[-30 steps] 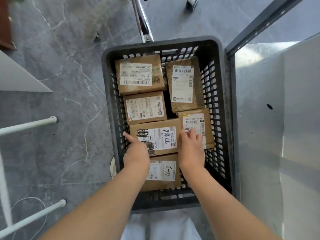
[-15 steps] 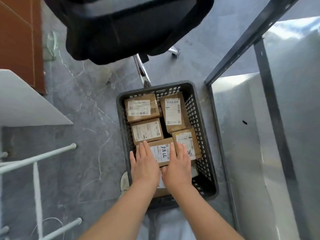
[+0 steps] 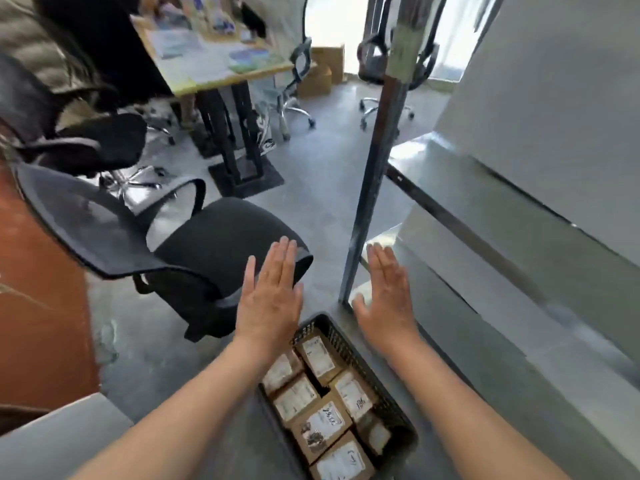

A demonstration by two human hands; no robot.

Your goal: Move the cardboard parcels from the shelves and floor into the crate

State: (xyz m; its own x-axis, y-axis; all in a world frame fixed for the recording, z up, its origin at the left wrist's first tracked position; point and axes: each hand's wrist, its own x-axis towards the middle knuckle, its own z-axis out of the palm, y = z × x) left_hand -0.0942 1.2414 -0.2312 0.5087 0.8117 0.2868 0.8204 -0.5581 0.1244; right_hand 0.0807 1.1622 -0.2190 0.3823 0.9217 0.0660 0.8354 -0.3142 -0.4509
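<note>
Hands (head view): left hand (image 3: 270,299) and right hand (image 3: 384,299) are flat with fingers straight, palms down, holding nothing. They are apart, out in the air ahead of the crate.
Crate: dark slatted crate (image 3: 346,344) sits on the floor (image 3: 329,174), low in frame between the forearms, just beside the shelf post (image 3: 372,188).
Parcels: cardboard parcels (image 3: 320,427) lie label-up inside the crate, about seven visible and packed close. The near end is cut off by the frame.
Shelves: metal shelves (image 3: 502,358) on the right show no parcels on the visible tiers.
Floor: no loose parcel near the office chair (image 3: 225,244). Brown cartons (image 3: 323,69) far back are too blurred to judge.
Progress: looks done or close to it.
Left: check the unseen shelf parts.
</note>
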